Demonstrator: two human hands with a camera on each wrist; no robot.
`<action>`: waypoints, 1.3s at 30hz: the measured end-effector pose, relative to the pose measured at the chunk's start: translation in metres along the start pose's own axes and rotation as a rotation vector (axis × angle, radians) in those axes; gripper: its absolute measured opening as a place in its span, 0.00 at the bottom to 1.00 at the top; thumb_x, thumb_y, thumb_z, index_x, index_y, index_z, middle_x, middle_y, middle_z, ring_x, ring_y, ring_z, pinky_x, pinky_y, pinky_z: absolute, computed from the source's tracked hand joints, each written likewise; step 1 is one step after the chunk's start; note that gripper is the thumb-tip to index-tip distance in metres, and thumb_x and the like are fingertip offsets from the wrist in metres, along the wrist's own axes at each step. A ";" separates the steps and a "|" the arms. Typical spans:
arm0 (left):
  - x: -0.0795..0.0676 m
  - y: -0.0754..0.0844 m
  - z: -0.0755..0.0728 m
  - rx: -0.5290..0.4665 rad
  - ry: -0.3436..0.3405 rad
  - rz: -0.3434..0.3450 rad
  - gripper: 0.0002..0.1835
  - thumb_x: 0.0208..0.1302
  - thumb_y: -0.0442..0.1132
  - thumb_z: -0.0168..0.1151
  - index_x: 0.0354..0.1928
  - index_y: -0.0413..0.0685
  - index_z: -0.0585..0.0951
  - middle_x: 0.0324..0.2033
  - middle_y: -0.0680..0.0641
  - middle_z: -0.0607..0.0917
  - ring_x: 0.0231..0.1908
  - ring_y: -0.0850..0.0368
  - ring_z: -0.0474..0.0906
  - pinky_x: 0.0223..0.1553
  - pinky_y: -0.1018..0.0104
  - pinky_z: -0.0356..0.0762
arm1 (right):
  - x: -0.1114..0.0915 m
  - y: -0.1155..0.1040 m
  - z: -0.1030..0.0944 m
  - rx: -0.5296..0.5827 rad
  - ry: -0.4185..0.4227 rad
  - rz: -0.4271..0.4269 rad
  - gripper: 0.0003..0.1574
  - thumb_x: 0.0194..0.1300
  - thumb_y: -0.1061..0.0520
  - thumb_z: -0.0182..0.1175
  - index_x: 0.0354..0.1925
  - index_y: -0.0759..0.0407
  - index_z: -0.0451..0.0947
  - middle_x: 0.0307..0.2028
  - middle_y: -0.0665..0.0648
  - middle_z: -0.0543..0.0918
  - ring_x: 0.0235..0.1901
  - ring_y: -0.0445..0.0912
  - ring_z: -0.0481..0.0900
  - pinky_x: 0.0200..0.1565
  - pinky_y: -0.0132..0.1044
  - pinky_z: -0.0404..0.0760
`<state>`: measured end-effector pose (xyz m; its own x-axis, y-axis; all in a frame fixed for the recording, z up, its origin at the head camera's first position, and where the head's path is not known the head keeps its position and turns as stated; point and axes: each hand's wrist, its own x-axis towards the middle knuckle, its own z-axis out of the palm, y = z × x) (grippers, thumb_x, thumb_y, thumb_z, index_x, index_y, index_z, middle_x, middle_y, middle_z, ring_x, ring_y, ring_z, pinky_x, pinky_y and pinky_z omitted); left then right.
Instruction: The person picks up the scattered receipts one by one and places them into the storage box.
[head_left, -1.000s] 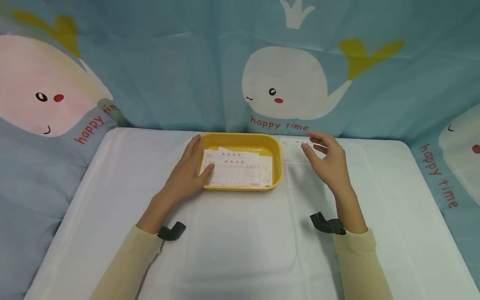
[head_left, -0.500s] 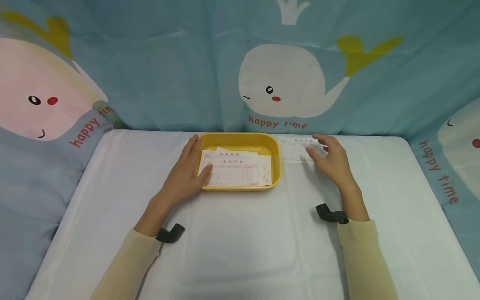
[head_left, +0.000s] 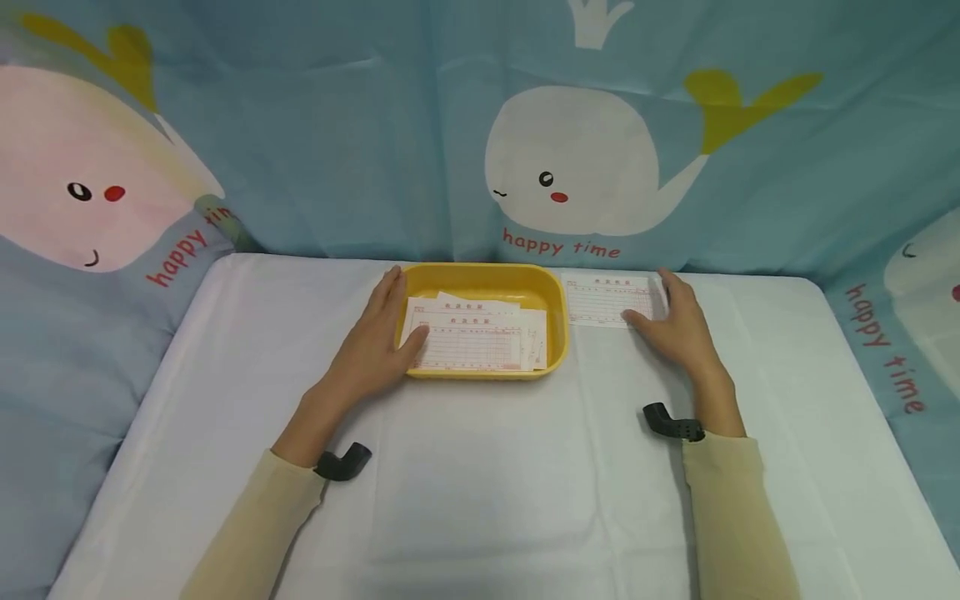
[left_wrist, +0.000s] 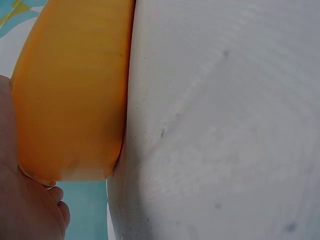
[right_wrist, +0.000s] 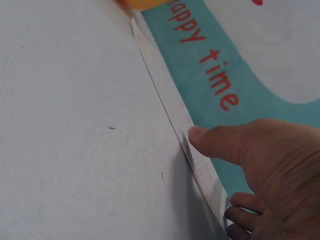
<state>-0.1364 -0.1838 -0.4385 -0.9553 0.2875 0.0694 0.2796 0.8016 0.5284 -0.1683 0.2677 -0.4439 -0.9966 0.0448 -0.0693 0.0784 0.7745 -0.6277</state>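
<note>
A shallow yellow tray [head_left: 480,377] stands near the table's far edge, holding several overlapping white printed slips [head_left: 465,343] with red lines. My left hand [head_left: 367,350] holds the tray's left end, thumb across the rim over the slips and fingers along the outside. In the left wrist view the same hand [left_wrist: 30,205] lies against the tray's orange-looking wall [left_wrist: 72,100]. Right of the tray, one more printed slip [head_left: 603,302] lies flat on the table. My right hand [head_left: 682,329] is at its right end, thumb over the slip [right_wrist: 162,85], fingers beyond its edge; contact is unclear.
White cloth covers the table [head_left: 480,500]. Behind it hangs a blue curtain [head_left: 360,167] with whale prints, close to the table's far edge. A black wrist mount [head_left: 343,462] sits on the left wrist, and another black mount [head_left: 671,423] on the right.
My right hand has moved right and lower, from above the single slip to its right end, uncovering more of the print. The left hand and tray stay in place.
</note>
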 end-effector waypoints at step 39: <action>0.001 0.001 -0.002 -0.007 -0.008 -0.002 0.45 0.75 0.56 0.49 0.81 0.47 0.40 0.82 0.50 0.39 0.82 0.48 0.43 0.77 0.42 0.55 | 0.000 0.006 0.005 0.137 0.277 0.040 0.36 0.63 0.63 0.66 0.69 0.61 0.72 0.56 0.69 0.83 0.52 0.57 0.82 0.51 0.30 0.78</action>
<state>-0.1371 -0.1832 -0.4363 -0.9551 0.2900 0.0613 0.2768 0.7984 0.5347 -0.1678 0.2691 -0.4514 -0.9602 0.2585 0.1057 0.1021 0.6770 -0.7289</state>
